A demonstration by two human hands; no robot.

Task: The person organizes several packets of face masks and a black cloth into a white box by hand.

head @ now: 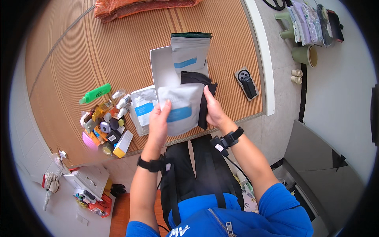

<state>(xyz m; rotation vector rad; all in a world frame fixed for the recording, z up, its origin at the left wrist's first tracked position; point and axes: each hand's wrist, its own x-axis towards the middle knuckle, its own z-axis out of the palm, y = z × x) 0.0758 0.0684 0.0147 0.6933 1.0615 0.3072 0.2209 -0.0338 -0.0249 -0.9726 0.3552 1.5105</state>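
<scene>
A silver-white sachet with a blue label (180, 102) is pinched at its left edge by my left hand (158, 121), thumb on its front. My right hand (215, 111) grips a dark black pouch or wrapper (203, 111) that lies behind the sachet's right edge; its exact kind is hard to tell. Just beyond my hands sits an open white box (161, 63). Several similar sachets (189, 54) stand in a stack at its right side. Flat on the mat, left of the box, lies another sachet with a blue label (143, 108), close to my left hand.
Bottles, tubes and small boxes crowd the left front, including a green bottle (96, 93) and a yellow-and-white box (123, 143). A phone (247, 83) with a black attachment lies right on the bamboo mat (127, 53). An orange folded cloth (142, 9) lies at the back.
</scene>
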